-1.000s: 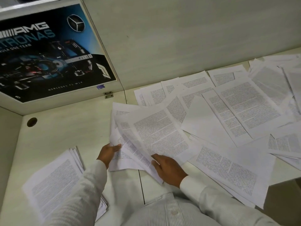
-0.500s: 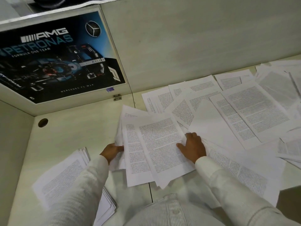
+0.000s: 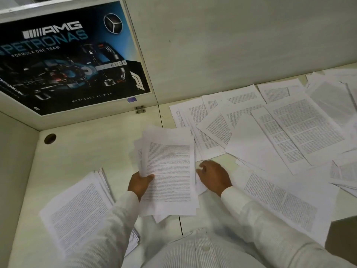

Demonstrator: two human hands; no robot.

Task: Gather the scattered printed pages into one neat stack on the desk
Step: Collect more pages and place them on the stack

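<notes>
Pale laminate covers the desk [image 3: 81, 151] where a person in a white striped shirt sorts printed pages, seen from a head-worn camera. At far left, a dark blue racing-team poster [image 3: 65, 59] hangs on a cabinet door above a round cable hole [image 3: 50, 138] in the desktop. Below it, near the front edge, lies a gathered stack of pages [image 3: 77, 213], its sheets slightly fanned at the top and partly hidden by the left sleeve [image 3: 108, 229]. To its right, the left hand [image 3: 139, 184] is closed on a bundle of pages [image 3: 170, 171], thumb on the top sheet and fingers beneath, pinching the bundle's left edge; the bundle's sheets are unevenly aligned, with corners sticking out at top and bottom. Whether the bundle is lifted clear of the desk or rests partly on it cannot be told. Just beside its right edge, the right hand [image 3: 213, 177] rests palm down with fingers loosely curled, gripping nothing that can be made out; its fingertips lie at the bundle's edge, over a loose sheet. Further right, the scattered pages [image 3: 289, 128] overlap at many angles across the desk to the frame's edge, most printed side up, one blank sheet [image 3: 249, 144] among them.
</notes>
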